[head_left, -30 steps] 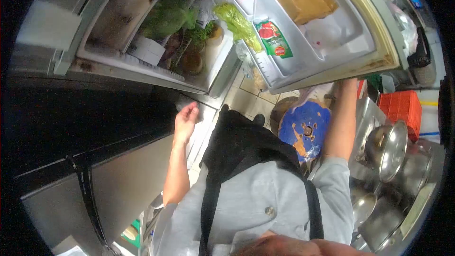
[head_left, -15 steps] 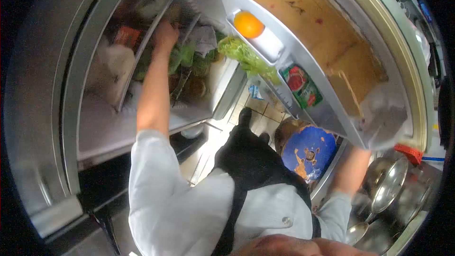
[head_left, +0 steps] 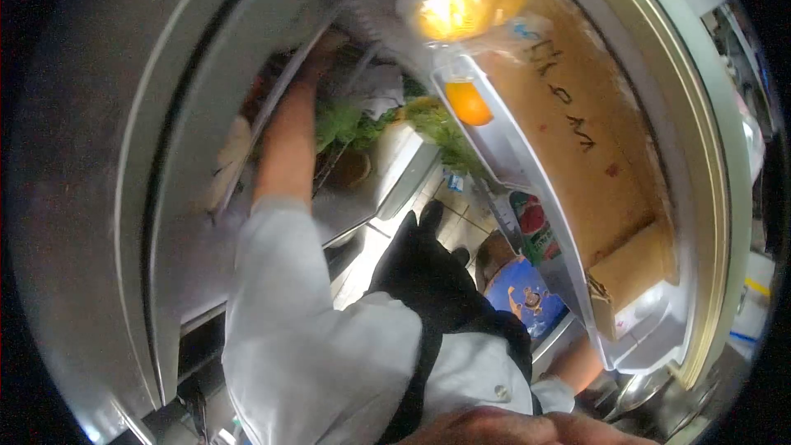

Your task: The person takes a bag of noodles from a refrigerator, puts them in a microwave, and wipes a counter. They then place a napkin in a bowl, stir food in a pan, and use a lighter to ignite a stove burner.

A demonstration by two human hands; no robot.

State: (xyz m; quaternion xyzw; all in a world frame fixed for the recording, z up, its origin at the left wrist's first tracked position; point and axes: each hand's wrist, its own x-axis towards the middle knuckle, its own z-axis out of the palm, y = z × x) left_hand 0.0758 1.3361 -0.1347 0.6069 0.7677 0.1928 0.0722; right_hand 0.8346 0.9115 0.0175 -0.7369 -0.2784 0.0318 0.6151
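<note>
My left hand reaches deep into the fridge, between the shelf edge bars. It is dim and smeared there, so its fingers and anything in them cannot be made out. Near it lie green leafy vegetables and a crumpled pale wrapping. My right forearm runs behind the open fridge door, which hides the right hand. On the door's inner side, an orange sits in a white tray, with a red and green packet lower down.
A plastic bag of yellow-orange contents and a cardboard piece with handwriting fill the door shelf. Leafy greens stick out between fridge and door. Below are a worn blue round lid and metal pans.
My view has shifted, and the door with its orange and cardboard appears lower and more fully in sight. My left hand is further into the dark of the fridge. My right arm is more hidden.
</note>
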